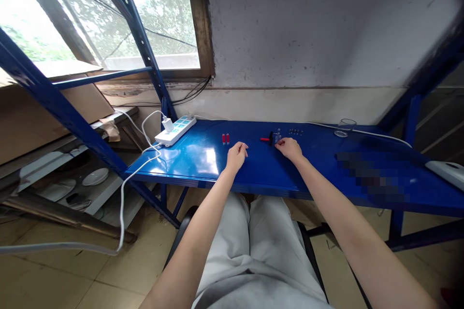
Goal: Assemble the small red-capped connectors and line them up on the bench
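Observation:
My right hand [289, 147] is over the blue table, its thumb and fingertips pinched together at a group of small clear pieces [278, 135]. What exactly sits between those fingertips is partly hidden and too small to name. Just left of it lies a small tool with a red handle [265, 139] and a black head [270, 137]. My left hand [237, 155] hovers nearer the front edge, loosely curled, thumb and forefinger slightly apart, with nothing visible in it. Two red cylinders with pale ends [225, 139] stand or lie side by side beyond it.
Behind my right hand is a row of several tiny pieces [296, 132]. A clear glass dish [344, 128] stands at the back right. At the left lies a white power strip [177, 130] with a plug and cable. Blue frame posts [139, 34] rise beside the table [195, 164].

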The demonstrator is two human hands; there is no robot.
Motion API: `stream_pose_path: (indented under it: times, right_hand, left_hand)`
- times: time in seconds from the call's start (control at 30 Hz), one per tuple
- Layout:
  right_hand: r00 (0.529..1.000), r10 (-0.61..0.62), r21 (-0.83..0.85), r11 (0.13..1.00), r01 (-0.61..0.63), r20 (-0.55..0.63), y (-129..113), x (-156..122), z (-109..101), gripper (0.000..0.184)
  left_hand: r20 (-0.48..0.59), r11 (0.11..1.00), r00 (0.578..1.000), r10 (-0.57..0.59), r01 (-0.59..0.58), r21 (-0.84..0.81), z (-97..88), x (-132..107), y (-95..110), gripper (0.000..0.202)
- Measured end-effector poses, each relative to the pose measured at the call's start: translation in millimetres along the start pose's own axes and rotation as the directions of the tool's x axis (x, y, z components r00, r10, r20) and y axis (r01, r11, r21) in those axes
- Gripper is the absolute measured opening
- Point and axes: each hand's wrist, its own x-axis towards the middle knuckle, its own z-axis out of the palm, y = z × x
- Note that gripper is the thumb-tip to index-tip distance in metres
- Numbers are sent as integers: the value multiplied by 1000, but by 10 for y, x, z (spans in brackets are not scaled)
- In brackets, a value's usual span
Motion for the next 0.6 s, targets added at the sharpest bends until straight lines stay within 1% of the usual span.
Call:
stream_pose_path:
  times: [0.17, 0.27, 0.33, 0.43, 0.47, 0.53, 0.6]
  right_hand:
    - [999, 24, 1, 1000, -24, 30, -29, 17, -15, 23]
    - [997, 35, -14, 999, -34, 71, -40, 39, -41, 22]
    - [994, 33, -36, 999, -29, 108, -32, 53, -68, 26]
    - [989, 37, -80, 997, -26, 143, -6, 49, -136, 37]
    - [989, 41, -93, 995, -27, 145, 0, 36, -167, 39]
    - [990, 42, -120, 992, -26, 136, 0, -11, -239, 40]
    - [992, 28, -143, 990, -10, 124, -27, -85, -311, 38]
  left_hand:
    - [-42, 999, 998, 49, -48, 24, 14, -33, 53, 29]
    - [-71, 991, 990, 120, -116, 61, -82, -16, 103, 27]
    - [-111, 980, 979, 169, -155, 122, -239, 57, 140, 24]
    - [-182, 943, 953, 244, -189, 276, -578, 267, 207, 20]
    - [-181, 920, 946, 270, -198, 338, -694, 352, 230, 19]
    - [-115, 847, 941, 317, -227, 480, -893, 517, 265, 17]
    - [24, 744, 950, 311, -259, 616, -1017, 646, 273, 21]
